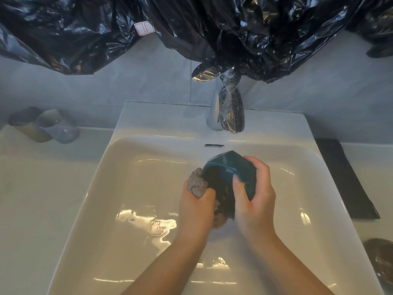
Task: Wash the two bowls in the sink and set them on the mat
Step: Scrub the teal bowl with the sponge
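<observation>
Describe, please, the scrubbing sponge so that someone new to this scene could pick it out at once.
Start at the white sink below the wrapped faucet. Over the basin, the right hand holds a dark teal bowl. The sponge is the rough grey-brown lump gripped by the left hand, pressed against the bowl's left side.

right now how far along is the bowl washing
Nothing looks finished: the mat shows no bowl. In hand: the right hand holds a teal bowl over the sink while the left hand scrubs it with a sponge. Left: rinsing, setting down, second bowl.
</observation>
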